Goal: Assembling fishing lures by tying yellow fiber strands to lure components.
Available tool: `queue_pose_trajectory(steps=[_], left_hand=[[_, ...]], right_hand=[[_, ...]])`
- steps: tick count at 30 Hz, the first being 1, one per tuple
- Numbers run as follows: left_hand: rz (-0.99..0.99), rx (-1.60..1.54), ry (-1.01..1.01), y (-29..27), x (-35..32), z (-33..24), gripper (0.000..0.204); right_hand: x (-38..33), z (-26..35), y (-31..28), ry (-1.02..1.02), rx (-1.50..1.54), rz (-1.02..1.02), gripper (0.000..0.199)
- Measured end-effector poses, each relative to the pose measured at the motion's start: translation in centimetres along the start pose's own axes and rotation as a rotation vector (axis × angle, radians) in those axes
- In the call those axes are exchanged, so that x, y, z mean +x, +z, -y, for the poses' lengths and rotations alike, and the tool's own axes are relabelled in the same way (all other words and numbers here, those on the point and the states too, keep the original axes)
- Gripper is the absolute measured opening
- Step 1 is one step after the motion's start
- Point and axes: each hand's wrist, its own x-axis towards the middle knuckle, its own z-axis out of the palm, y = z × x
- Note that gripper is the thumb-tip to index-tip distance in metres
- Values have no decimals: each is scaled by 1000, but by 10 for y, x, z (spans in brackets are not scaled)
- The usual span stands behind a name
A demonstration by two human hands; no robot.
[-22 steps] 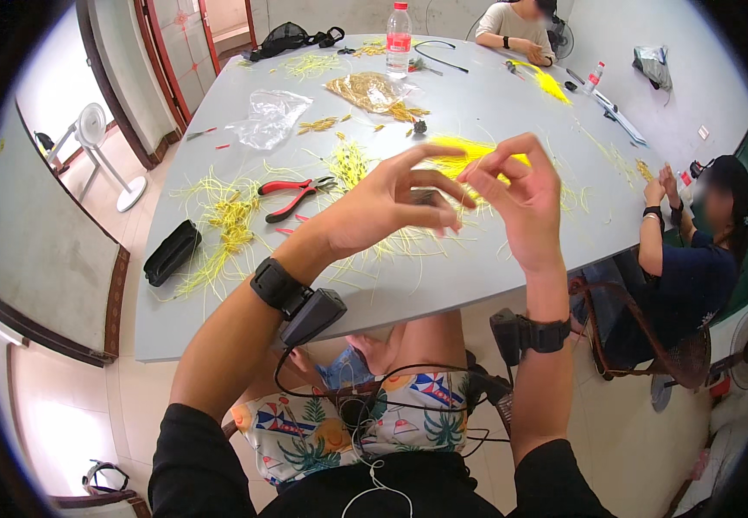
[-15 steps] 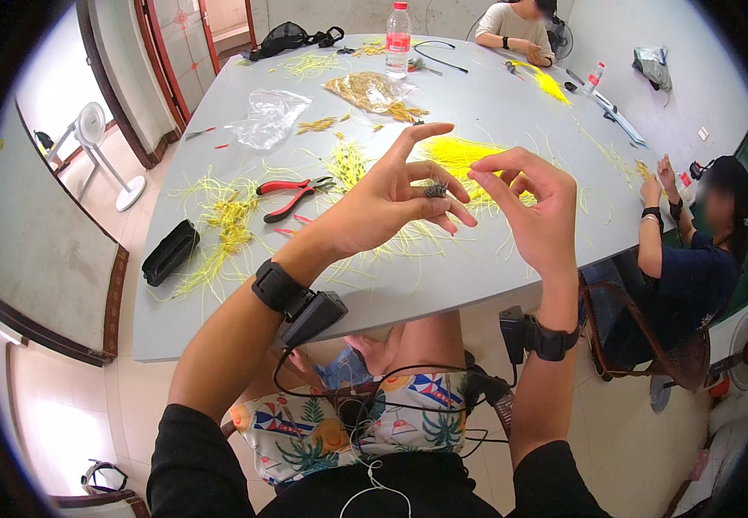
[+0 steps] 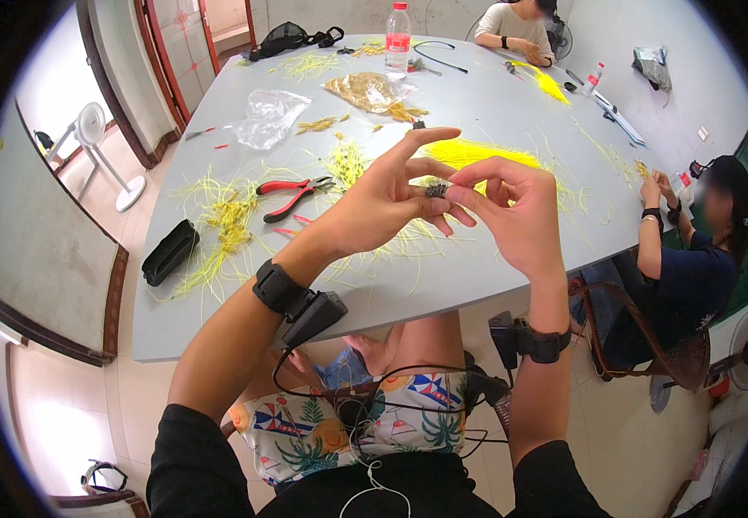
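Observation:
Over the table, my left hand pinches a small dark grey bundle of fine, wiry strands between thumb and fingers, index finger raised. My right hand meets it there, thumb and index fingertips pressed together at the bundle's right edge. Whether a single strand is in that pinch is too small to tell. Behind the hands lies a bunch of bright yellow strands, partly hidden. Left of my left hand rest red-handled pliers with their jaws toward it.
Yellow-green strands with tan ends and a black open case lie on the left. Farther back are a clear plastic bag, a bag of tan pieces and a bottle. Two people sit at the right and far sides.
My right hand has moved left and closed the gap, bringing its fingertips to the dark bundle. My left hand has stayed almost still. The person on the right has lowered a hand.

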Motion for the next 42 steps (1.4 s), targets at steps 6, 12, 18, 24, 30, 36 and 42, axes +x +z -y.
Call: queue_pose_trajectory(steps=[6, 12, 18, 24, 30, 36, 42], left_hand=[[4, -22, -13, 0, 0, 0, 76], [16, -57, 23, -4, 1, 2, 70], [-42, -25, -13, -6, 2, 1, 48], [-153, 19, 1, -6, 0, -2, 19], [-216, 36, -22, -6, -1, -3, 17], [-280, -66, 2, -10, 0, 2, 18], [-318, -14, 86, -13, 1, 4, 22]], right_hand=[[1, -6, 3, -5, 87, -11, 11], [1, -7, 3, -1, 120, -45, 12], [3, -13, 5, -36, 136, -92, 12], [3, -13, 11, -24, 77, -128, 11], [4, -11, 10, -19, 112, -110, 9], [4, -13, 0, 52, 324, 62, 14], [3, -2, 0, 146, 444, 143, 40]])
